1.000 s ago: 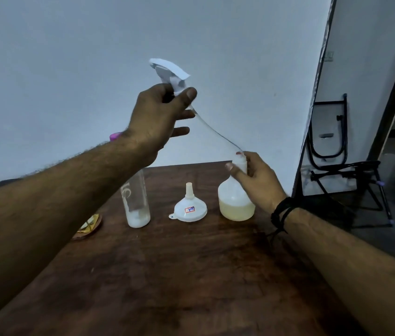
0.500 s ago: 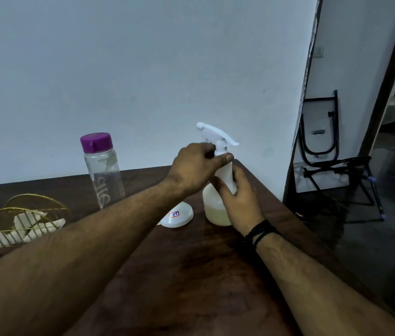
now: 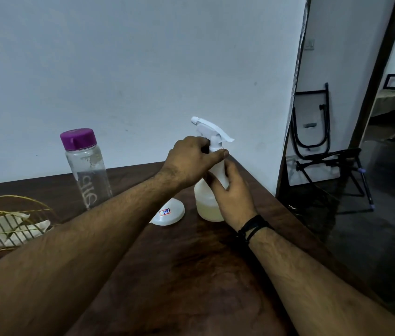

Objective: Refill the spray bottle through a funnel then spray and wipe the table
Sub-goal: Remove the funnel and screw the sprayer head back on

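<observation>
spray bottle (image 3: pixel 207 202) holds pale yellowish liquid

One spray bottle (image 3: pixel 209 202), one funnel (image 3: pixel 168 212), one purple-capped bottle (image 3: pixel 86 166), one wire basket (image 3: pixel 4 224), two hands: left (image 3: pixel 190 161), right (image 3: pixel 234 195).

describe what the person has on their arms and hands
Both forearms are bare and hairy, with no sleeves in view. The right wrist carries a black band of several thin strands. The left hand and right hand wear no gloves or visible rings.
</observation>
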Demonstrator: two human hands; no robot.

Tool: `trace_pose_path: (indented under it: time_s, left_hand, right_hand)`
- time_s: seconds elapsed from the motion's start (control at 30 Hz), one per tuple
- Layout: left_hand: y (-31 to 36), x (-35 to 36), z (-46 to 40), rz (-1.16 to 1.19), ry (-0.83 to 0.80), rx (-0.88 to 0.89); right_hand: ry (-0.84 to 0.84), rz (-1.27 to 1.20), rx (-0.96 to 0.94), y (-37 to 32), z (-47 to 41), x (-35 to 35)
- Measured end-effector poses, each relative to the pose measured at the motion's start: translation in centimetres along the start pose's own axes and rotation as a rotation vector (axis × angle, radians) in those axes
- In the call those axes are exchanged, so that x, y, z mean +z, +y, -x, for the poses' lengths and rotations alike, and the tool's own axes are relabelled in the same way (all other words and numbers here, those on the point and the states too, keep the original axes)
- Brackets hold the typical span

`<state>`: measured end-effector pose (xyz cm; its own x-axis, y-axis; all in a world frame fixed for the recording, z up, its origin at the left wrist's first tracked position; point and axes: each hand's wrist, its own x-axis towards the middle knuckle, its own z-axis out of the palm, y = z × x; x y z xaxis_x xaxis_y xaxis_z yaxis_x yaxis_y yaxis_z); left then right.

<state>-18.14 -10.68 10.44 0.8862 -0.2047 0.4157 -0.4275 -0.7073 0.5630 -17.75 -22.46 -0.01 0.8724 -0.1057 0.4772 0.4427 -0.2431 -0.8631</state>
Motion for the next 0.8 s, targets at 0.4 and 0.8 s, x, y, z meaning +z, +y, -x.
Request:
trace_pose_path:
  time_s: [0.4, 0.8]
  left_hand:
    - [-0.1, 0.0, -0.2, 0.124, -0.074, -0.071]
    - [-0.9, 2.3, 0.1, 0.095, 0.136, -0.132]
  right_hand:
    - [-0.004, 0.008, -0.003, 0.0, -0.2, -0.1]
    - [-0.008, -0.006, 0.006, -0.3, -0.3, -0.2]
